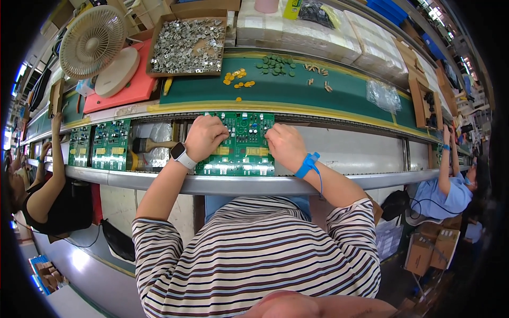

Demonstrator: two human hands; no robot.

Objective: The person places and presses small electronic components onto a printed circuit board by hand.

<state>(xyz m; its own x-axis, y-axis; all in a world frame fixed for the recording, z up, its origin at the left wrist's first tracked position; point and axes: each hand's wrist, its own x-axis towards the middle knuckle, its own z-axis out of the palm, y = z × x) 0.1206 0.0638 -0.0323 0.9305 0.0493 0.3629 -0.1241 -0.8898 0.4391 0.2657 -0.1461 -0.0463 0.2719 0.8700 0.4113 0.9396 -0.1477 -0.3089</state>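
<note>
A green circuit board panel (238, 165) lies on the conveyor rails straight ahead of me, populated with small parts and strips of yellow tape. Over its left side is my left hand (205, 139), fingers curled into a pinch near the components. My right hand (286, 144) is at the panel's right edge, its thumb and fingers also pressed together. Whatever either pinch holds is too small or hidden to make out. Beyond the panel, on the green work surface (201, 95), lie yellow disc parts (238, 79), green disc parts (275, 65) and small tan parts (316, 69).
More circuit boards (110, 143) sit on the line to the left, beside a wooden-handled brush (154, 144). A box of metal pieces (186, 45) and a fan (94, 42) stand behind. A plastic bag (383, 95) lies far right. Co-workers sit on both sides. A metal rail (233, 185) runs before me.
</note>
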